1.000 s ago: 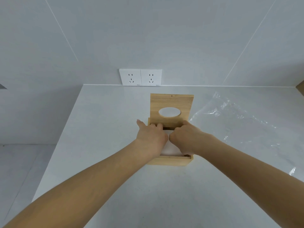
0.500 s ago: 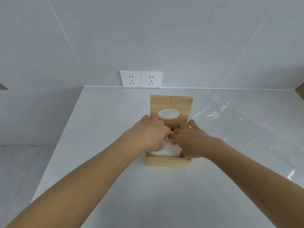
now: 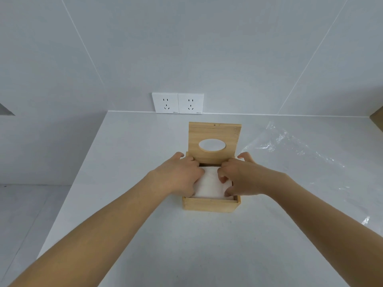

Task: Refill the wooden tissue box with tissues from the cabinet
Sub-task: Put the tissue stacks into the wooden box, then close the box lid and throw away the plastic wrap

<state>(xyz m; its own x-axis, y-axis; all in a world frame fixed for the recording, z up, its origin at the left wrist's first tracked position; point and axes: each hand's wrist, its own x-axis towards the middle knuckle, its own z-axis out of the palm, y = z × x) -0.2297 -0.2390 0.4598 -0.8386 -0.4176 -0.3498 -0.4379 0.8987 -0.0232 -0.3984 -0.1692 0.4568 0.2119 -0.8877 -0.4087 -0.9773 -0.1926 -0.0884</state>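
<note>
1. Head view: pale wooden tissue box (image 3: 211, 205), mid-countertop, holds the white tissue stack (image 3: 210, 186); hinged lid with oval hole (image 3: 214, 139) stands open.
2. Left hand (image 3: 180, 176) and right hand (image 3: 240, 178), fingers curled, press the stack; uneven pressure could crumple it.
3. Upright lid might drop onto knuckles.

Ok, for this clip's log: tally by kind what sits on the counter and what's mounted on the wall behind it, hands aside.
Wooden tissue box, lid up: 1
Tissue stack inside the box: 1
Clear plastic wrapper: 1
White wall sockets: 2
Total: 5
</note>
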